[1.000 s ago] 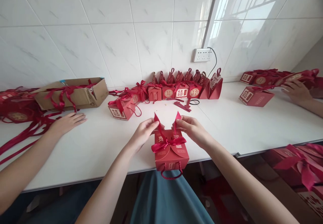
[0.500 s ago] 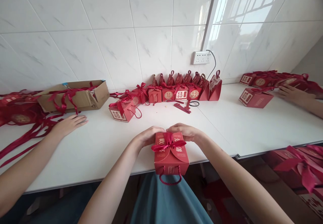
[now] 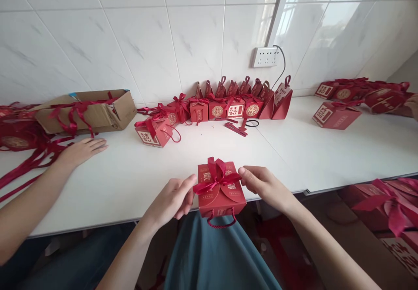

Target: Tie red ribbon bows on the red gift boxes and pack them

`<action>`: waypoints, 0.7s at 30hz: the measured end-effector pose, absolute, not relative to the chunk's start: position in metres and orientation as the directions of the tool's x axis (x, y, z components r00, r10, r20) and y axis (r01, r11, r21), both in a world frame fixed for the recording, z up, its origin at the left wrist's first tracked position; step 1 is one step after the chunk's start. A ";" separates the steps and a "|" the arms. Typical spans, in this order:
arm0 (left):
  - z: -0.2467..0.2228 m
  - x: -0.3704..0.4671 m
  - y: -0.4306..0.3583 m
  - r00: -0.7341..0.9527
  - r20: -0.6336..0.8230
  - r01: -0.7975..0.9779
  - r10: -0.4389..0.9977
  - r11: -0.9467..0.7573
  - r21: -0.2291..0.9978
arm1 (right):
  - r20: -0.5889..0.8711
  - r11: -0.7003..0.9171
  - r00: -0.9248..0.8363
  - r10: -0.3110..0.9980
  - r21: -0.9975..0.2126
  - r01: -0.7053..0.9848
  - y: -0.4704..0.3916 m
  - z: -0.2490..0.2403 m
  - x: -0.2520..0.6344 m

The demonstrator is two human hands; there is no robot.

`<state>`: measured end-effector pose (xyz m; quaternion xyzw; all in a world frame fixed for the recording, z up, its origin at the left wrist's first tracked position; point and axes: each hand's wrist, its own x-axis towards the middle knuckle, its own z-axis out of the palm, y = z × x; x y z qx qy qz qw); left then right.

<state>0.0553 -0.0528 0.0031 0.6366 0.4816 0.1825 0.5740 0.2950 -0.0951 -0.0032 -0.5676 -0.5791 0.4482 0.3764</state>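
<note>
Left hand [image 3: 171, 199] and right hand [image 3: 265, 184] flanked a red box's [image 3: 224, 202] bow [image 3: 218, 178] at the surface's [image 3: 130, 177] near edge, fingers curled, whether gripping I couldn't tell; open room lay beyond

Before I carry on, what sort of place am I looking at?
Probably a small indoor workroom, perhaps for packing: a long white table along a tiled wall, red gift boxes lined up near it, and a cardboard carton farther left.
</note>
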 end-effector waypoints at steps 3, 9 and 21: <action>0.009 0.062 -0.061 0.480 -0.269 0.387 0.835 0.074 0.919 | -0.032 -0.016 -0.041 0.999 -0.937 0.348 -0.098 0.000 0.284; 0.003 0.067 -0.058 0.476 -0.172 0.230 0.862 0.066 0.971 | 0.040 0.046 -0.033 0.999 -0.974 0.221 -0.098 -0.002 0.279; -0.031 0.080 -0.055 0.415 -0.041 -0.115 0.909 0.097 0.989 | 0.141 0.156 0.080 0.987 -0.962 -0.226 -0.106 -0.046 0.267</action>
